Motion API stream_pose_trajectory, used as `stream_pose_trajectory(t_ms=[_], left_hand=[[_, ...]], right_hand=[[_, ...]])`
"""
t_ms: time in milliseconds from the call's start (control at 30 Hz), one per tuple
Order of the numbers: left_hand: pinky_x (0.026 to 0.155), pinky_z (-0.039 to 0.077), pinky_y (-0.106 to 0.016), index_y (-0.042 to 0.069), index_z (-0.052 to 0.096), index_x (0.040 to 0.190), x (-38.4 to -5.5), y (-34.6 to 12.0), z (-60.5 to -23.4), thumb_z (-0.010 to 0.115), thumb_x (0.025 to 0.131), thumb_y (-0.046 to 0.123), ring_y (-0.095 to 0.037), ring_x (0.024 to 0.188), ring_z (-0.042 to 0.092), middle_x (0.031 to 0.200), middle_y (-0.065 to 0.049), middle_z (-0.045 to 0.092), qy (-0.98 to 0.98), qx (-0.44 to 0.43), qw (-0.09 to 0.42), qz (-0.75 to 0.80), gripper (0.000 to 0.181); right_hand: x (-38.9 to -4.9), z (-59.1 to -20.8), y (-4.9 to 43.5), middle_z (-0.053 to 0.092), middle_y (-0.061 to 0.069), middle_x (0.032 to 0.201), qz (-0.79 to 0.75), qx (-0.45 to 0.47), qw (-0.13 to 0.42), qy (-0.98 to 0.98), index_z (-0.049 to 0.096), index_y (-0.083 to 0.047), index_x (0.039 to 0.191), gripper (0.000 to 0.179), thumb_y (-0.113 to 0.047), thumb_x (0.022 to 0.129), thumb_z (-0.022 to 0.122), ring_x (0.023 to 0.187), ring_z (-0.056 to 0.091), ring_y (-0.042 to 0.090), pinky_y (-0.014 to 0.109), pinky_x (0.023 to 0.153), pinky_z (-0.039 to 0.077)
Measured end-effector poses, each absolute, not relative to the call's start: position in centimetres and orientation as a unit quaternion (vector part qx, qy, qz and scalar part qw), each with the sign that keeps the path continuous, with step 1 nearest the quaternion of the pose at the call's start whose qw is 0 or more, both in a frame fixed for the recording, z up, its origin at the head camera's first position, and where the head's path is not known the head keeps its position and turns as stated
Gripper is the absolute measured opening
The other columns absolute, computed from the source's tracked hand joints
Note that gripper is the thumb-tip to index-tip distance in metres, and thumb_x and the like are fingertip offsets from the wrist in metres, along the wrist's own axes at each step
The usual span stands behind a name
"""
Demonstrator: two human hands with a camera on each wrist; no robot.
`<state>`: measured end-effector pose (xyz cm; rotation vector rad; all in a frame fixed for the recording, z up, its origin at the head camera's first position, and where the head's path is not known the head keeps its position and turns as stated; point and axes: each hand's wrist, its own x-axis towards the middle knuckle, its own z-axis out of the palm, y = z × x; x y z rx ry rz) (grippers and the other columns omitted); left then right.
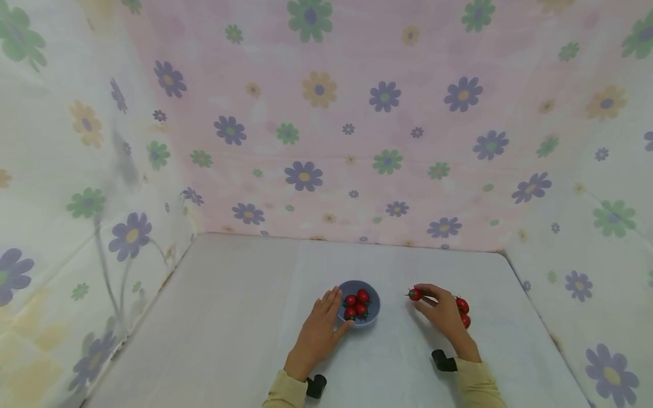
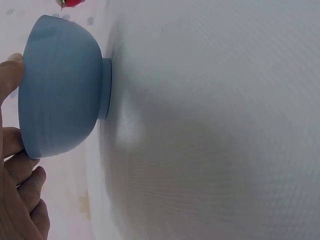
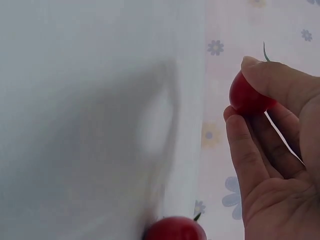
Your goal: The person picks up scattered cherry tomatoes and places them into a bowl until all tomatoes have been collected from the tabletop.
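A small blue bowl (image 1: 374, 309) with several red cherry tomatoes (image 1: 361, 309) in it stands upright on the table. My left hand (image 1: 318, 326) holds the bowl at its left side, thumb at the near rim and fingers along the rim farther back. The left wrist view shows the bowl's outer wall (image 2: 62, 90) and foot, not its inside. To the right of the bowl, my right hand (image 1: 444, 314) pinches one cherry tomato (image 3: 250, 95) between thumb and fingertips, raised off the table. More cherry tomatoes (image 1: 462, 306) lie just right of that hand, partly hidden by it.
The white table (image 1: 245, 317) reaches back to a pink flowered cloth wall (image 1: 352, 153). Flowered cloth also rises along the left and right sides. Black camera mounts (image 1: 444, 361) sit at both wrists.
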<state>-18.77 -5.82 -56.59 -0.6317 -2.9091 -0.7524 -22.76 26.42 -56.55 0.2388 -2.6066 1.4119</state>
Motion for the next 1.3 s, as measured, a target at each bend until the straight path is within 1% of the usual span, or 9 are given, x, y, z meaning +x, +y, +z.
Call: stream_pose_trajectory(t_ms=[300,500,567,633,800,900,1033,1233,1300], left_hand=[[0.125,0.025,-0.049,0.001,0.033,0.158,-18.7,-5.9,-56.1,0.053,0.103,0.050,-0.032,0.154,0.027,0.166,-0.013,0.028,-0.945,-0.206,0.029,-0.251,0.076],[0.125,0.026,-0.049,0.001,0.033,0.158,-18.6,-5.7,-56.1,0.054,0.103,0.050,-0.031,0.154,0.027,0.166,-0.014,0.029,-0.946,-0.206,0.030,-0.250,0.076],[0.125,0.025,-0.049,0.001,0.033,0.158,-18.6,-5.7,-56.1,0.054,0.103,0.050,-0.031,0.154,0.027,0.166,-0.013,0.029,-0.946,-0.206,0.030,-0.249,0.076],[0.125,0.025,-0.049,0.001,0.033,0.158,-18.7,-5.7,-56.1,0.054,0.103,0.050,-0.032,0.154,0.027,0.166,-0.014,0.029,-0.946,-0.206,0.032,-0.247,0.076],[0.124,0.027,-0.050,0.000,0.034,0.157,-18.7,-5.8,-56.1,0.054,0.103,0.049,-0.034,0.153,0.029,0.166,-0.015,0.030,-0.945,-0.208,0.040,-0.248,0.076],[0.124,0.027,-0.051,-0.001,0.035,0.157,-18.6,-5.8,-56.1,0.055,0.103,0.048,-0.034,0.153,0.029,0.165,-0.015,0.030,-0.943,-0.209,0.044,-0.254,0.075],[0.123,0.028,-0.051,-0.001,0.035,0.156,-18.6,-5.8,-56.2,0.054,0.103,0.049,-0.034,0.152,0.031,0.165,-0.015,0.031,-0.942,-0.211,0.055,-0.255,0.075],[0.124,0.027,-0.050,0.000,0.034,0.157,-18.6,-5.8,-56.1,0.056,0.103,0.047,-0.032,0.153,0.030,0.166,-0.014,0.030,-0.946,-0.204,0.041,-0.247,0.075],[0.124,0.027,-0.050,0.000,0.034,0.157,-18.7,-5.8,-56.2,0.056,0.103,0.047,-0.032,0.152,0.030,0.165,-0.015,0.030,-0.946,-0.204,0.042,-0.249,0.075]], right_hand=[[-21.5,-57.1,24.4,0.071,0.018,0.120,0.508,0.068,0.087,-0.854,0.067,0.005,0.124,0.042,0.007,0.084,0.078,0.114,0.067,0.035,0.033,0.095,0.056],[-20.4,-57.8,23.5,0.072,0.017,0.117,0.522,0.081,0.104,-0.843,0.068,0.005,0.122,0.041,0.009,0.082,0.079,0.110,0.069,0.020,0.033,0.094,0.057],[-20.0,-57.8,23.1,0.072,0.016,0.117,0.531,0.080,0.107,-0.837,0.068,0.005,0.121,0.041,0.010,0.082,0.078,0.110,0.069,0.018,0.033,0.094,0.057],[-19.7,-57.6,22.6,0.072,0.016,0.117,0.538,0.081,0.111,-0.832,0.068,0.005,0.121,0.041,0.010,0.082,0.079,0.110,0.069,0.019,0.035,0.094,0.057],[-19.4,-57.1,21.4,0.071,0.015,0.120,0.552,0.085,0.099,-0.823,0.067,0.004,0.123,0.042,0.008,0.084,0.078,0.114,0.068,0.030,0.035,0.096,0.057],[-19.3,-56.9,20.6,0.071,0.014,0.121,0.565,0.088,0.093,-0.815,0.066,0.004,0.124,0.041,0.007,0.085,0.077,0.116,0.067,0.034,0.035,0.097,0.056],[-19.2,-56.6,19.8,0.070,0.016,0.123,0.575,0.093,0.096,-0.807,0.066,0.004,0.124,0.041,0.006,0.085,0.078,0.117,0.067,0.034,0.035,0.097,0.056],[-19.1,-56.2,18.7,0.068,0.020,0.124,0.572,0.091,0.102,-0.809,0.065,0.006,0.124,0.042,0.008,0.084,0.077,0.117,0.067,0.035,0.036,0.097,0.057],[-19.3,-56.8,18.6,0.069,0.019,0.125,0.568,0.099,0.112,-0.809,0.066,0.005,0.124,0.042,0.007,0.084,0.078,0.117,0.067,0.033,0.033,0.097,0.057]])
